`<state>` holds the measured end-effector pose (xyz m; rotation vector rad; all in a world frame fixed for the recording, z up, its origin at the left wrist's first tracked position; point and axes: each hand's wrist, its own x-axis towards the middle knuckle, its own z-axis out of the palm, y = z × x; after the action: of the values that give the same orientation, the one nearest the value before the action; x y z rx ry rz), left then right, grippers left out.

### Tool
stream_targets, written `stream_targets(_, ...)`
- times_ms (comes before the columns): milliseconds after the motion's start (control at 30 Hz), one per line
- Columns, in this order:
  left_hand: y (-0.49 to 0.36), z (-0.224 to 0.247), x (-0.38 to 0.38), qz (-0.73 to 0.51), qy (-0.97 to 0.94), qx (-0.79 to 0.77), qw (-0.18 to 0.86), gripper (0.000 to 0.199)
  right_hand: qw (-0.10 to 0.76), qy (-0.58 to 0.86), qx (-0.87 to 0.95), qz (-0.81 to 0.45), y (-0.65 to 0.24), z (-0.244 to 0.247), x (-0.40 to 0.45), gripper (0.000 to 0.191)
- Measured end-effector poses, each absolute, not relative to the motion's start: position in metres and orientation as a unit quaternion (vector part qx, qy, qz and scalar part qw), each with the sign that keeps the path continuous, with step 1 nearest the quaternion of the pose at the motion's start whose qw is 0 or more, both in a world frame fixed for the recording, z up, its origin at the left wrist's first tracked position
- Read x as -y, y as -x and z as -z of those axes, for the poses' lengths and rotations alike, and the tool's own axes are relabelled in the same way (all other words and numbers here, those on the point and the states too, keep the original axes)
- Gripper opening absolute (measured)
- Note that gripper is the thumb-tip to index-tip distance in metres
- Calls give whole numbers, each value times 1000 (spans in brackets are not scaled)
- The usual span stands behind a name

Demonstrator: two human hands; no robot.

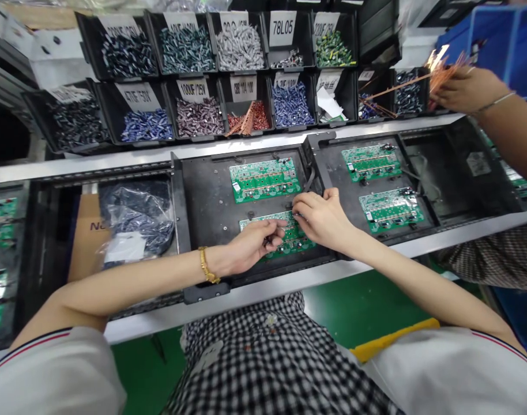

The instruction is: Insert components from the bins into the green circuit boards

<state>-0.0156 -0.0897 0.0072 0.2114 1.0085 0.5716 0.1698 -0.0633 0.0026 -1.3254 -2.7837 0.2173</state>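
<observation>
A green circuit board [296,244] lies in a black tray [203,199] in front of me, partly covered by both hands. My left hand [251,245] is over the board's left half with its fingers curled in; small dark bits show at the fingertips, too small to name. At the board's upper right, my right hand [323,220] has its thumb and fingers pinched together, pointing down; whatever they hold is hidden. Just beyond lies a second green circuit board [266,180], fitted with small components.
Black bins of capacitors [198,118] and other small parts stand in two rows behind the rail. To the right, another tray holds two boards [391,210]. A co-worker's hand [471,89] grips orange-taped component strips. A plastic bag [136,222] and cardboard lie left.
</observation>
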Motion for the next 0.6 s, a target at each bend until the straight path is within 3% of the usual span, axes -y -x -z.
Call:
stream_targets(267, 18, 1, 88, -252, -123, -450, 848, 17, 40, 430, 895, -116, -176, 13, 56, 14)
stream_targets(600, 19, 0, 86, -287, -73, -445, 845, 19, 2, 414, 908, -60, -174, 12, 58, 16)
